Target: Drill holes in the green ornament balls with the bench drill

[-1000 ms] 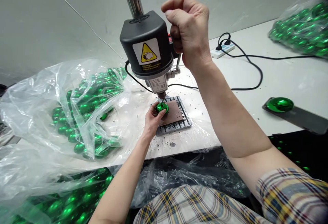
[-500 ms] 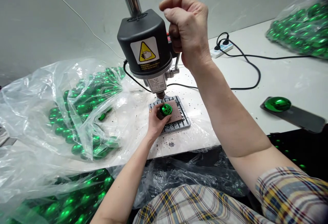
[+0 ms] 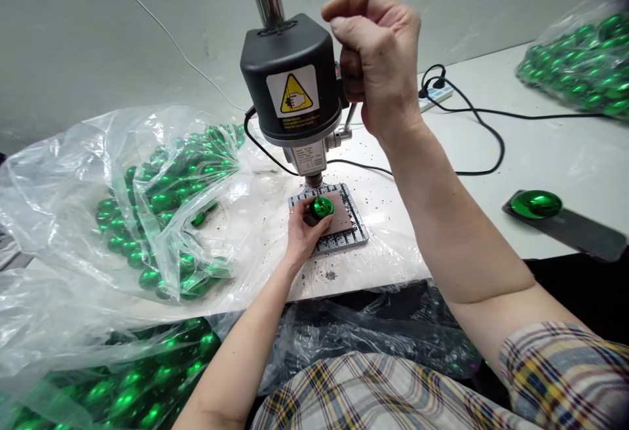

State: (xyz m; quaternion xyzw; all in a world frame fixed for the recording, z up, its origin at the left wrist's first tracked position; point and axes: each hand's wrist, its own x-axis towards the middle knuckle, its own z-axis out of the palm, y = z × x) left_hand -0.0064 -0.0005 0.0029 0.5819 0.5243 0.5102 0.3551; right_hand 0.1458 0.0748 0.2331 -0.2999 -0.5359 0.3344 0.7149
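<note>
My left hand (image 3: 303,223) pinches a shiny green ball (image 3: 323,207) between thumb and fingers. The ball rests on a brownish square pad (image 3: 343,215) on the slotted base plate (image 3: 351,238) of a bench drill press (image 3: 289,79). The drill's chuck (image 3: 313,180) stands right above the ball; whether the bit touches it is too small to tell. Up beside the black motor housing, my right hand (image 3: 381,56) is closed around the end of the press's feed lever (image 3: 350,117). The palm and fingers hide most of that lever's grip.
Clear plastic bags of green balls lie at left (image 3: 167,200), lower left (image 3: 122,384) and far right (image 3: 580,56). A green ball (image 3: 535,204) sits on a dark phone (image 3: 590,230) at right. A black cord (image 3: 491,171) runs to a power strip (image 3: 439,97). Dark shavings surround the base.
The view has shifted slightly, so the press and both hands appear a little farther right. Both hands keep their holds; the green ball stays on the pad.
</note>
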